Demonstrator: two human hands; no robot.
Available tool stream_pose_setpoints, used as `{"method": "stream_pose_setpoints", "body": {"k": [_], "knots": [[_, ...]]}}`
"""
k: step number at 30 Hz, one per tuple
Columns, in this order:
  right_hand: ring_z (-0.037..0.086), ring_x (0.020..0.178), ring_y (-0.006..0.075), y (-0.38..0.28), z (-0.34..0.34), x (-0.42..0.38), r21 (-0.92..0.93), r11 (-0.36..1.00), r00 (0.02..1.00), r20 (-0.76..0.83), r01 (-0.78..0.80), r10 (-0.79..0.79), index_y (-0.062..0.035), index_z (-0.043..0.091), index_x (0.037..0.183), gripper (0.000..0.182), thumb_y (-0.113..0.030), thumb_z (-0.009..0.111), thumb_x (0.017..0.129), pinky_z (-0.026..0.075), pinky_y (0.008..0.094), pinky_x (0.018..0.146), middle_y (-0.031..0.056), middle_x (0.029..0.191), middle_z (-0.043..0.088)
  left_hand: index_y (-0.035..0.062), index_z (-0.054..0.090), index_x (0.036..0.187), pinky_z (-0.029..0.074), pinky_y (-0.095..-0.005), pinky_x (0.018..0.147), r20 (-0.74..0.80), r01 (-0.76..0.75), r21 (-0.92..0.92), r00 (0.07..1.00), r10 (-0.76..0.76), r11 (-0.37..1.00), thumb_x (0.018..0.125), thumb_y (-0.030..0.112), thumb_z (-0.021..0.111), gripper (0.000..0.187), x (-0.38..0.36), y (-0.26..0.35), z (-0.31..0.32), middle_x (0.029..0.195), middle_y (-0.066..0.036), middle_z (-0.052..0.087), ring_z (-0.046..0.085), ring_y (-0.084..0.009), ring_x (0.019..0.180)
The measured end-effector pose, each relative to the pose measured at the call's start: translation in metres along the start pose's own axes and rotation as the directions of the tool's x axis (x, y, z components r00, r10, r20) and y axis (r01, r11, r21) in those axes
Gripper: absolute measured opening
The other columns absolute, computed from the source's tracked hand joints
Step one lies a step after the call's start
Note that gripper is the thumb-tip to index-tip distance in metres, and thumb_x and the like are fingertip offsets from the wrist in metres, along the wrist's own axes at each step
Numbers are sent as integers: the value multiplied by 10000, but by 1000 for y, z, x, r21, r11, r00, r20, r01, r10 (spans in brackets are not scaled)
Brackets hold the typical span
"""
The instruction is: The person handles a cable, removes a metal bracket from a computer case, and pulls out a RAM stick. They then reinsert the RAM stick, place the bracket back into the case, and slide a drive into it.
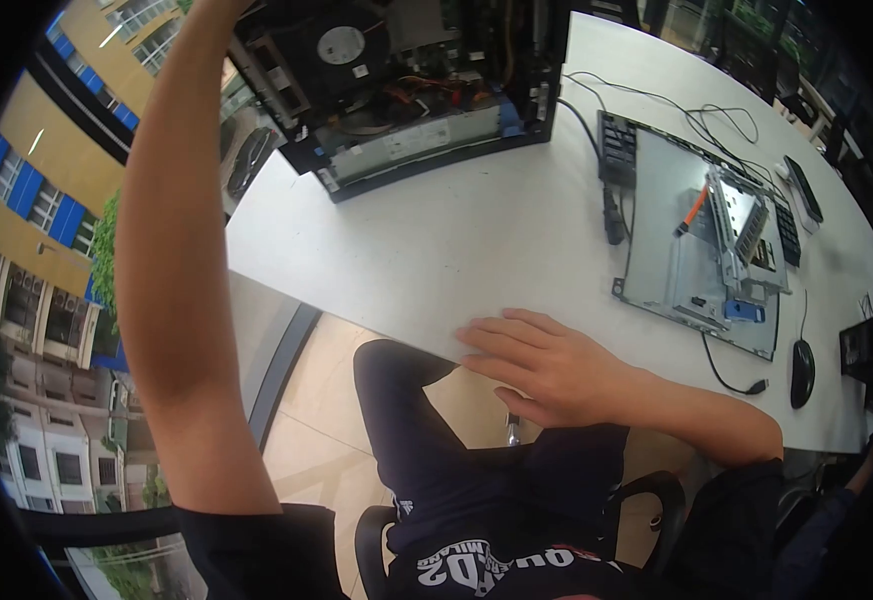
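Note:
My right hand (pixel 546 368) lies palm down on the near edge of the white table (pixel 406 240), fingers stretched out and slightly apart, holding nothing. My left arm (pixel 178 270) reaches up past the top of the view, beside an opened black computer case (pixel 436 160); its hand is out of sight. Inside the case show a black part with a round white label (pixel 341 45), a silver metal box (pixel 406 143) and orange cables (pixel 446 88). Right of my right hand lies a flat metal panel (pixel 656 240) with a metal bracket (pixel 741 235) and an orange cable (pixel 694 210) on it.
A black power strip (pixel 617 150) with a plug (pixel 612 217), thin black cables (pixel 696 115) and a black mouse (pixel 802 372) lie on the table. A short cable (pixel 731 383) hangs out beside the panel. Chair armrests (pixel 661 490) flank my legs. A window (pixel 46 260) is at left.

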State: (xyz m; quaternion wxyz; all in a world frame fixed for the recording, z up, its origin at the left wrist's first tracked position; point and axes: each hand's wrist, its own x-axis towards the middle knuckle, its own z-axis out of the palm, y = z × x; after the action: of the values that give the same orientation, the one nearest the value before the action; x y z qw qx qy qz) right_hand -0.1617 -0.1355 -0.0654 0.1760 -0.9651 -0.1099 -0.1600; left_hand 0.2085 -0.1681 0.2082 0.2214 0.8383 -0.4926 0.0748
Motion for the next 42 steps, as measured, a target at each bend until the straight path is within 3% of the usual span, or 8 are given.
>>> {"method": "stream_pose_setpoints", "body": {"k": [2,4,7,15,19,26,34,42], "knots": [[493,1389,282,2,1,1,-5,999,999,-11,39,-39,-55,619,1285,490,-155,752,824,387,458,1176,134,1460,548,122,683,1358,439,-435,1090,-75,114,61,991,-109,992,932,627,572,670,-2,2,-2,1397,-206,638,591,-339,1278],[481,1391,274,3,7,-5,-20,999,999,-26,30,-31,-56,619,1268,487,-182,761,820,371,453,1187,130,1448,551,-11,541,1474,367,-401,1143,197,114,-79,976,-97,990,1013,546,503,723,29,-16,-5,1506,-218,539,491,-328,1400],[497,1366,279,3,14,-5,-50,998,996,-86,35,-39,-55,625,1237,469,-202,769,816,365,458,1192,134,1424,562,0,526,1490,360,-397,1146,98,-183,-357,968,231,916,1022,532,488,710,19,-39,2,1514,-196,534,504,-323,1378],[687,909,266,28,-112,-47,-482,858,943,-332,-179,10,-53,717,1013,213,-82,723,802,562,384,833,53,1024,725,48,497,1523,329,-392,1175,164,-247,0,956,244,969,1051,523,421,673,35,-34,-1,1553,-173,501,453,-309,1430],[712,1008,275,43,-190,-98,-489,629,795,-414,-605,443,-67,747,1155,279,-28,720,880,545,374,915,92,1091,767,72,483,1539,313,-390,1189,174,-299,78,943,282,951,1065,518,388,657,45,-37,-2,1573,-161,484,427,-302,1455],[541,1346,294,73,-206,-158,-544,455,661,-270,-705,701,-125,685,1288,437,-15,695,865,477,411,1110,90,1464,579,46,490,1530,314,-386,1191,183,-206,-35,961,209,978,1043,525,444,684,45,-31,1,1575,-169,480,427,-304,1459],[518,1370,268,81,-206,-158,-560,444,627,-183,-700,757,-224,704,1287,466,-33,723,863,475,398,1123,25,1489,563,-9,622,1322,459,-351,899,160,-98,-345,974,161,933,1007,571,535,666,80,-69,27,1146,-151,622,586,-246,1013],[601,1260,275,78,-213,-159,-569,455,655,-209,-685,726,-99,700,1093,288,-134,777,818,510,402,1049,66,1387,644,-55,729,1154,562,-314,643,142,-49,-500,980,138,865,963,633,611,724,101,-88,41,786,-128,725,692,-188,624]]}}
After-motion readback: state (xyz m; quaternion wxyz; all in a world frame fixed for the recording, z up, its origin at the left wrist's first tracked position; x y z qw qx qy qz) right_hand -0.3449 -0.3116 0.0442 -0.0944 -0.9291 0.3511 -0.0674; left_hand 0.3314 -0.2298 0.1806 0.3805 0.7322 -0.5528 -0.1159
